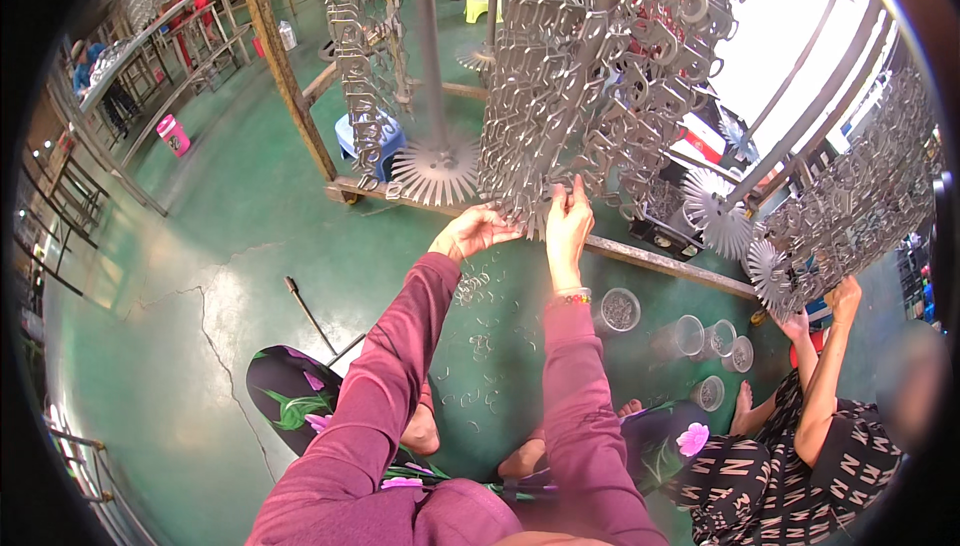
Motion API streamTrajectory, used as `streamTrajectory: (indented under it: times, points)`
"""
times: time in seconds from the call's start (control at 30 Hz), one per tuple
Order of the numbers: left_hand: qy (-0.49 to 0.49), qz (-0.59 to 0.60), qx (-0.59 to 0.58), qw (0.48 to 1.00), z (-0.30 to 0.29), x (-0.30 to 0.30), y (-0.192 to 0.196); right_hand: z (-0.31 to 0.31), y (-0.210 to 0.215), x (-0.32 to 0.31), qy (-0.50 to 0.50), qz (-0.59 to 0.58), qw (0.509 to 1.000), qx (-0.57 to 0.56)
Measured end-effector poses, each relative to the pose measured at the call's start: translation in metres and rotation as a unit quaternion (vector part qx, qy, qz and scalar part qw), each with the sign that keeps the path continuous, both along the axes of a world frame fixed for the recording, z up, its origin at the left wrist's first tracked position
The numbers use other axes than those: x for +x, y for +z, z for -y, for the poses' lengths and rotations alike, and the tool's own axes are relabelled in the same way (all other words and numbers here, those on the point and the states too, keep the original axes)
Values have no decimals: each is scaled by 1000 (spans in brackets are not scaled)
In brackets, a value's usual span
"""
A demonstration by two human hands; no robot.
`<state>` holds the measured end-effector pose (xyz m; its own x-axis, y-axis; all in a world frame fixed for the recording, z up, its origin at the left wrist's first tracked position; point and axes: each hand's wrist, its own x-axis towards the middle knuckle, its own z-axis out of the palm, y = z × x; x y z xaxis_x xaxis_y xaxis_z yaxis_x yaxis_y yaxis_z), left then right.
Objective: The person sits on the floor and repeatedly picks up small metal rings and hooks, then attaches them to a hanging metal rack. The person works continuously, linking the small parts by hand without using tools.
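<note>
Tall column of silver-grey metal hook-shaped pieces (pixel 560 76) hangs ahead of the person. Left hand (pixel 480 233) at the column's bottom left edge, fingers drawn narrow; right hand (pixel 568 221) at its bottom right, fingers up, thumb near them. Cannot tell if either grips a piece. Left of the column: grey slotted metal disc (pixel 437 174). Below it: small curved metal bits (pixel 482 344) on green floor (pixel 210 216). Below right: clear round plastic tub (pixel 604 323).
</note>
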<state>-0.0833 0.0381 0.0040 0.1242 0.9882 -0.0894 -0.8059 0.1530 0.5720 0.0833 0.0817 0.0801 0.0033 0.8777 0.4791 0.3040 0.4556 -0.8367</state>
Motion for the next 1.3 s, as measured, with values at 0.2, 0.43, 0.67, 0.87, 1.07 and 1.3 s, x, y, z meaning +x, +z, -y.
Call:
streamTrajectory:
  times: [0.2,0.43,0.67,0.87,1.07,1.3]
  points:
    - [10,-11,-21,1000,6,6,7,-6,14,4,5,18,999,-40]
    - [12,14,-23,1000,8,-1,-1,6,6,32,91,106,990,16]
    - [10,-3,-25,1000,-5,3,-11,23,42,98,344,253,904,23]
    - [33,-15,-22,999,10,17,25,28,63,120,537,196,798,-189]
    - [26,-28,-22,999,10,6,9,29,63,133,489,224,817,-209]
    - [50,0,-18,999,15,9,15,38,91,163,406,291,841,-206]
